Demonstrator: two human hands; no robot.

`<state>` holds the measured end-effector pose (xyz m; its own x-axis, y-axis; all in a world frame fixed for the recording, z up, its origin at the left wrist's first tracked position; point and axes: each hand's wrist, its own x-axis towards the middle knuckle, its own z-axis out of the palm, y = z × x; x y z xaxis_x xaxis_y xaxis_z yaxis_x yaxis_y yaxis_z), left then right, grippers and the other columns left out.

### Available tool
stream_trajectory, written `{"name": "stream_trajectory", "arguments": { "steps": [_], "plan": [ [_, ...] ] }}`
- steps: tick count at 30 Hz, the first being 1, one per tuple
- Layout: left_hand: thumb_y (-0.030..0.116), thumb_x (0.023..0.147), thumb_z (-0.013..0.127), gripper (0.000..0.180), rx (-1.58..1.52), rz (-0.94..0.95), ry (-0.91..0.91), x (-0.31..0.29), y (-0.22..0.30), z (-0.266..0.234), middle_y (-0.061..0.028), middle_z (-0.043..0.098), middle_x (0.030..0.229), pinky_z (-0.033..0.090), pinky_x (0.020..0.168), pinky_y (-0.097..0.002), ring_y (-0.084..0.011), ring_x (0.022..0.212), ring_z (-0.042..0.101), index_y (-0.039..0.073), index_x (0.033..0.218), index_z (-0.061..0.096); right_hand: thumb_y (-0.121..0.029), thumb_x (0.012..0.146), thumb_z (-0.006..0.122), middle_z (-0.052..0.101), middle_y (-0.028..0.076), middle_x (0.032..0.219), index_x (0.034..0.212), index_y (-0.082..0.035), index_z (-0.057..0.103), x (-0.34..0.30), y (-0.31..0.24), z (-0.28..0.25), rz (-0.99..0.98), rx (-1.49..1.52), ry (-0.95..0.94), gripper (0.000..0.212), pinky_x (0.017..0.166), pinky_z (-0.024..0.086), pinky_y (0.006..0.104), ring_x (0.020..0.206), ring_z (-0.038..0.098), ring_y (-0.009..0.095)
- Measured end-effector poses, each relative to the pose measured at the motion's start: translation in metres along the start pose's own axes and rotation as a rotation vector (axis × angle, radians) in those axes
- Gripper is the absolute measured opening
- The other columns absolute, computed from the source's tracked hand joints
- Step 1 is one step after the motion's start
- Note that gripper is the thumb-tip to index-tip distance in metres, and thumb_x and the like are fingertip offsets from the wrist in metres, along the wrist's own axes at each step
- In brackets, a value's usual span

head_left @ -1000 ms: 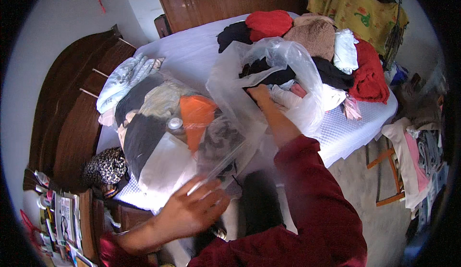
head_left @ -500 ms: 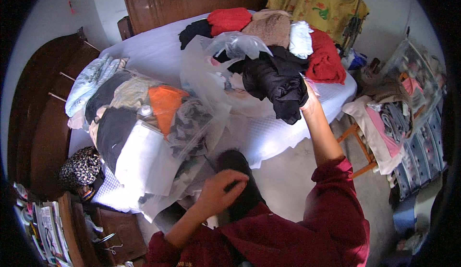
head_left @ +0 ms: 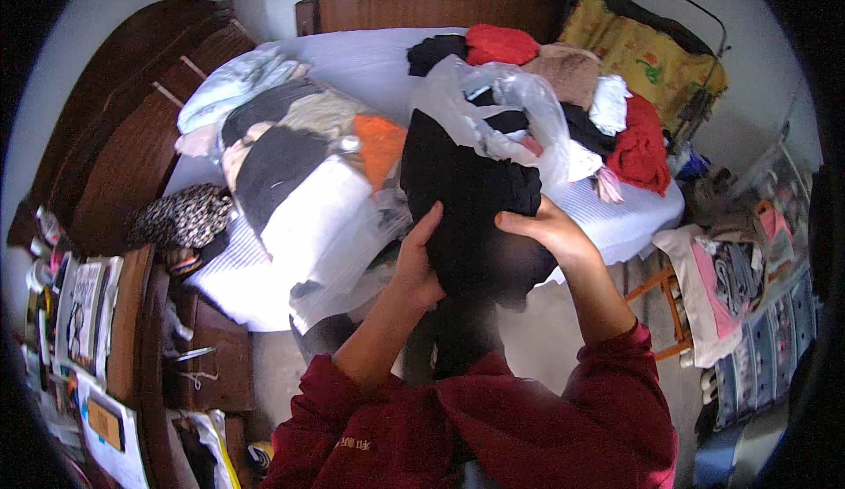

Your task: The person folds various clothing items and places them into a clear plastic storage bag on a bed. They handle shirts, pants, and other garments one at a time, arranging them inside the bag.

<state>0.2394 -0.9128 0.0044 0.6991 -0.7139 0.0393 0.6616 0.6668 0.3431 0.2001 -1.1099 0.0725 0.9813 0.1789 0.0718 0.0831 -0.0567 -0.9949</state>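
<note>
A bundled black garment (head_left: 471, 185) hangs in front of my body, over the near edge of the bed (head_left: 361, 44). My left hand (head_left: 421, 260) grips its left side, and my right hand (head_left: 556, 232) its right, thumbs toward me; most of the other fingers are hidden by the cloth. Just beyond the garment lies a clear plastic bag (head_left: 547, 115), open at the top, with clothes inside. An orange cloth (head_left: 378, 150) and a white cloth or sheet (head_left: 319, 212) lie left of the black garment.
Red (head_left: 641, 150), brown (head_left: 563, 71) and white (head_left: 609, 104) clothes are piled at the bed's far right. A spotted cloth (head_left: 185, 214) lies at its left. Papers (head_left: 92, 295) crowd a wooden cabinet at lower left. Folded clothes sit on a wooden stool (head_left: 673, 308) at right.
The black garment has come off the bed toward my body. My left hand, earlier near my lap, now grips it together with my right. The view has shifted leftward and down.
</note>
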Motion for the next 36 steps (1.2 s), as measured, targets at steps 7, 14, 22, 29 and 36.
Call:
{"name": "stream_trajectory", "arguments": {
  "steps": [7, 14, 22, 29, 36],
  "plan": [
    [0.036, 0.097, 0.059, 0.049, 0.043, 0.041, 0.134, -0.049, 0.007, -0.013, -0.0159, 0.062, 0.130, 0.047, 0.104, -0.0478, -0.0330, 0.115, 0.061, 0.002, 0.132, 0.056, -0.033, 0.100, 0.059, 0.062, 0.008, 0.125, 0.138, -0.001, 0.050, -0.015, 0.059, -0.032, 0.033, 0.204, 0.138, 0.050, 0.092, 0.049, 0.0304, 0.108, 0.060, 0.016],
    [0.033, 0.096, 0.062, 0.046, 0.716, 0.053, -0.093, -0.042, -0.014, -0.001, -0.0150, 0.066, 0.123, 0.051, 0.100, -0.0423, -0.0276, 0.107, 0.065, 0.000, 0.128, 0.059, -0.031, 0.102, 0.051, 0.054, 0.014, 0.134, 0.141, -0.004, 0.046, -0.055, 0.119, 0.011, 0.176, 1.102, 0.135, 0.047, 0.103, 0.045, 0.0385, 0.115, 0.056, 0.025],
    [0.025, 0.095, 0.066, 0.042, 0.241, -0.403, 0.334, -0.029, 0.003, -0.001, -0.0132, 0.066, 0.121, 0.055, 0.091, -0.0358, -0.0247, 0.104, 0.066, 0.000, 0.128, 0.059, -0.030, 0.101, 0.053, 0.054, 0.015, 0.135, 0.142, -0.004, 0.044, -0.068, 0.172, 0.020, 0.213, 0.939, 0.169, 0.049, 0.103, 0.045, 0.0386, 0.114, 0.056, 0.025],
    [0.022, 0.094, 0.066, 0.051, 0.621, -0.323, 0.317, -0.027, 0.018, -0.041, -0.0158, 0.066, 0.121, 0.053, 0.093, -0.0373, -0.0258, 0.105, 0.066, 0.002, 0.138, 0.051, -0.030, 0.100, 0.054, 0.054, 0.015, 0.135, 0.144, -0.004, 0.043, -0.075, 0.189, 0.001, 0.212, 0.784, 0.219, 0.051, 0.103, 0.045, 0.0386, 0.114, 0.056, 0.026],
    [0.010, 0.087, 0.063, 0.072, 2.033, -0.138, 0.023, 0.003, -0.016, -0.037, -0.0209, 0.047, 0.147, 0.058, 0.078, -0.0413, -0.0345, 0.097, 0.070, 0.013, 0.152, 0.032, -0.029, 0.100, 0.055, 0.054, 0.015, 0.135, 0.145, -0.004, 0.041, -0.091, 0.204, 0.002, 0.253, 0.709, 0.180, 0.053, 0.103, 0.045, 0.0387, 0.114, 0.056, 0.026]
  ]
}}
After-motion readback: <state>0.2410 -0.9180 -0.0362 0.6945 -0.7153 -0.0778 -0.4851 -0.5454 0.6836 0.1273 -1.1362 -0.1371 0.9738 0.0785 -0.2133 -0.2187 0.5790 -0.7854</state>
